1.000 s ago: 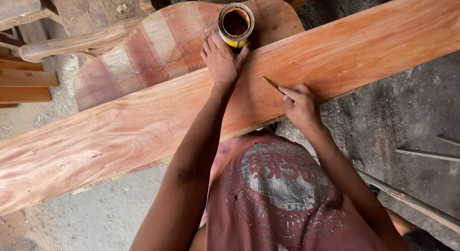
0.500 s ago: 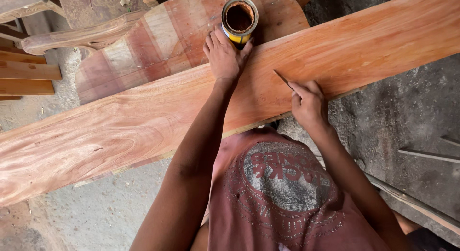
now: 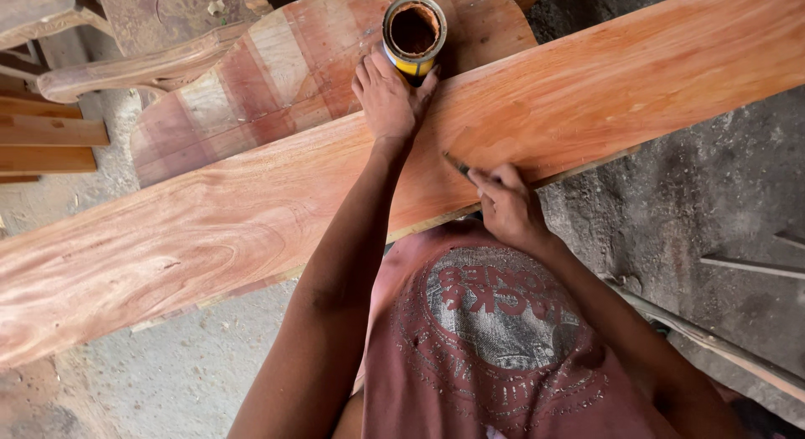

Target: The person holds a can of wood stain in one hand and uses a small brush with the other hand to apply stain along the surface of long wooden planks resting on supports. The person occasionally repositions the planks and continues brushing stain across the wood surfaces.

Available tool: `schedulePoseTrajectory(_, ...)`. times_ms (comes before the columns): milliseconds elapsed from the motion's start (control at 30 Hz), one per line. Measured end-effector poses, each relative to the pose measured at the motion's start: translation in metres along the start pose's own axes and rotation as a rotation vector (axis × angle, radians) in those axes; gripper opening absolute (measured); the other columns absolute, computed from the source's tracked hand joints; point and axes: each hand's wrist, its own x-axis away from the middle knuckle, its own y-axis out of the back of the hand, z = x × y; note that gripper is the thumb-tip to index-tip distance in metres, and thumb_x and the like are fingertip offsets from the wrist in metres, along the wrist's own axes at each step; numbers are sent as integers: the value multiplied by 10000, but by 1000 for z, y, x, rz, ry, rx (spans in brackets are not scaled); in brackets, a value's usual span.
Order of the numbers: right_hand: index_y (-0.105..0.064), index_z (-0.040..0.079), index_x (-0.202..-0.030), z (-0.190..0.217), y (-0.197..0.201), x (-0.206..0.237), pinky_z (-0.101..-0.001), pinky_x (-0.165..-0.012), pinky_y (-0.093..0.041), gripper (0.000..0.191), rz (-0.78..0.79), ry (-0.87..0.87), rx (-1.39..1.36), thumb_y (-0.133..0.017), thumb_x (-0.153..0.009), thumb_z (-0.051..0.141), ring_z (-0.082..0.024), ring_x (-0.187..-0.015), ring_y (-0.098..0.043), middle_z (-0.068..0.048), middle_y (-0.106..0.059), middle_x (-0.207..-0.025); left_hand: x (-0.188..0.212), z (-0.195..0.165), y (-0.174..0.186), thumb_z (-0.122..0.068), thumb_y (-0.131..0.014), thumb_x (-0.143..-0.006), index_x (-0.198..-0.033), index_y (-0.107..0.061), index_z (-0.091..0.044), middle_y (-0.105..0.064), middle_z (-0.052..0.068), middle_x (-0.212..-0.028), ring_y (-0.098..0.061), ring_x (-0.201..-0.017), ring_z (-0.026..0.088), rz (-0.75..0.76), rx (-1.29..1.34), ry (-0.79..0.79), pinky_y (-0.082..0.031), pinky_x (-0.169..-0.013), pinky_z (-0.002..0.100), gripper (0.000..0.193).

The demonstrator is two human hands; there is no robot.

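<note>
— Left hand (image 3: 387, 99)?
— Wrapped around the base of the open round yellow-banded tin can (image 3: 413, 32), at the far edge of the long reddish wooden plank (image 3: 251, 213).
— Right hand (image 3: 507, 206)?
— Closed on a thin dark-tipped brush (image 3: 457, 164), tip touching the plank's near edge, well apart from the can.

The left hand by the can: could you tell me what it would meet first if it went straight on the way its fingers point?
The left hand already touches the open round can with its fingertips, so the can comes first. Beyond it lies the striped wooden panel, though depth there is hard to judge.
</note>
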Motion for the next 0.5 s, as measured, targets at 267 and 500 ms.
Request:
schedulePoseTrajectory(267, -749, 9, -1219, -4, 5, -20, -339, -684, -493, 260, -97, -80, 97, -691, -966, 5, -225, -836, -562, -115, -599, -959, 1, 0, 2, -668, -736, -841, -1380, -384, 36, -536, 189, -1250, -452, -1248, 375, 4, -25, -21, -310, -1104, 518, 954)
schedulePoseTrajectory(500, -772, 50, -1195, 0, -2, -4, -352, -748, -523, 302, -32, -119, 20, -668, -922, -28, -238, -882, -612, -117, -639, -973, 0, -1, 2, -671, -735, -823, -1395, -402, 16, -553, 180, -1252, -461, -1245, 373, -16, 5, -3, -324, -1101, 509, 954)
